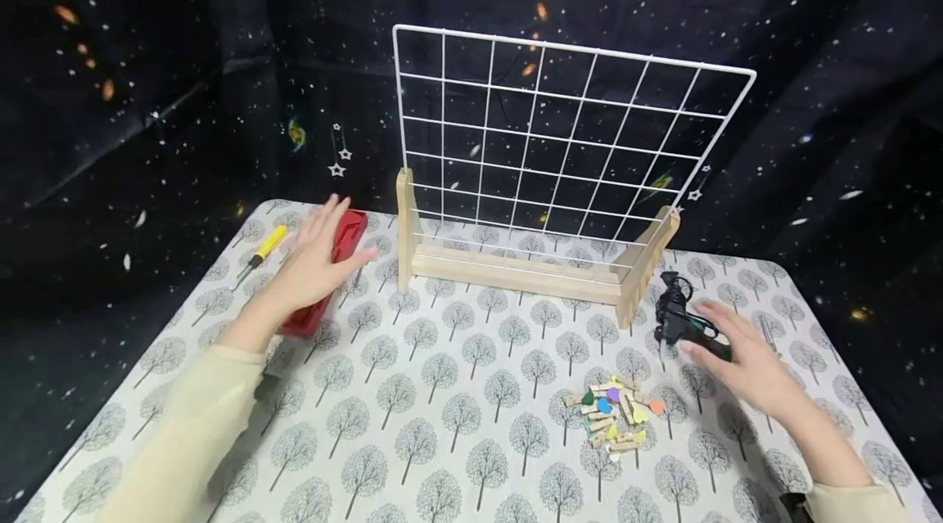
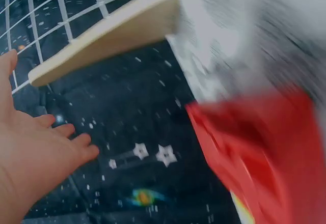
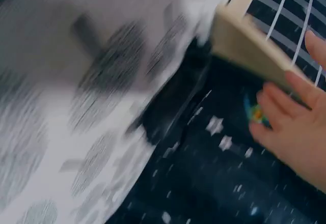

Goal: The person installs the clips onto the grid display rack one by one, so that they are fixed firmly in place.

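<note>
In the head view my left hand [image 1: 313, 269] hovers over a long red tray [image 1: 304, 322], its fingers spread and holding nothing. The left wrist view shows the same tray blurred at the right, apart from the hand. My right hand [image 1: 751, 363] is at the table's right side, fingers loosely extended. Nearest to it lies a bundle of black cord [image 1: 672, 314] with a dark body, partly covered by the fingers in the head view. In the right wrist view that black bundle [image 3: 175, 94] is blurred, and the right hand [image 3: 293, 112] is apart from it with an empty palm.
A white wire grid [image 1: 541, 45] stands upright in a wooden stand [image 1: 516, 277] at the back. Left of the tray lies a yellow-handled screwdriver [image 1: 271, 242]. Several small clothespins with coloured hearts [image 1: 604, 405] are piled at the front right. A dark starry cloth hangs behind.
</note>
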### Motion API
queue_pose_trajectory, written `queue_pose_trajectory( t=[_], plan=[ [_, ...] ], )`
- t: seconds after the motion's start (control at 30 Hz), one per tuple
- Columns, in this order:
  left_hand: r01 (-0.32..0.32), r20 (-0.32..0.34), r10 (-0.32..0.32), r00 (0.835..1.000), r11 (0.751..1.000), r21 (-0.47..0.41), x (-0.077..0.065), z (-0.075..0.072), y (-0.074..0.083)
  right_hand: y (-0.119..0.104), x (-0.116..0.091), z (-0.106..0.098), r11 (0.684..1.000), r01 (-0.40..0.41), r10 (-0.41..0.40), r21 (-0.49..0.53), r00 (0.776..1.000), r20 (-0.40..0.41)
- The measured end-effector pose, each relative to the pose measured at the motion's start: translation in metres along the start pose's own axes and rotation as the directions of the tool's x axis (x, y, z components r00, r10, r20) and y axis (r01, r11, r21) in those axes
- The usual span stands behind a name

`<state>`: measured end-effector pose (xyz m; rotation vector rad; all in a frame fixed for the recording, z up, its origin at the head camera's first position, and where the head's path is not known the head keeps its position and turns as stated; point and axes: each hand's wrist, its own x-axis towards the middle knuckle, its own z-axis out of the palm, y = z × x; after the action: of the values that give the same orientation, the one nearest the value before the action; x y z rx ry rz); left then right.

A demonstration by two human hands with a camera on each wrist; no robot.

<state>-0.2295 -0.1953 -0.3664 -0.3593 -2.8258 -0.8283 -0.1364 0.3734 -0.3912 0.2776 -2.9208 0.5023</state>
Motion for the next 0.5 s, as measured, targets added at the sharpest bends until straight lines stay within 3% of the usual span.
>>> queue_pose_trajectory(
  t=[0.1,0.17,0.27,0.37,0.4,0.5],
  plan=[
    [-0.025,0.017,0.030,0.999,0.974,-0.224,0.032,0.005,0.021,-0.022,0.004,0.006,0.980,0.049,-0.068,0.192,0.993,0.096],
    [-0.026,0.021,0.036,0.999,0.936,-0.350,0.048,0.009,0.032,-0.035,0.010,0.014,0.973,0.106,-0.132,0.207,0.984,0.117],
    [-0.027,0.020,0.047,0.999,0.823,-0.567,0.065,0.014,0.049,-0.049,0.019,0.027,0.951,0.213,-0.252,0.224,0.954,0.165],
    [-0.008,0.023,0.035,0.999,0.693,-0.721,0.074,0.018,0.064,-0.056,0.028,0.041,0.913,0.306,-0.370,0.270,0.900,0.230],
    [0.004,0.025,0.021,0.999,0.661,-0.751,0.074,0.020,0.067,-0.056,0.030,0.045,0.902,0.321,-0.396,0.288,0.881,0.257],
    [0.009,0.001,-0.013,1.000,0.617,-0.787,0.075,0.029,0.071,-0.055,0.032,0.052,0.886,0.316,-0.427,0.339,0.842,0.331]
  ],
)
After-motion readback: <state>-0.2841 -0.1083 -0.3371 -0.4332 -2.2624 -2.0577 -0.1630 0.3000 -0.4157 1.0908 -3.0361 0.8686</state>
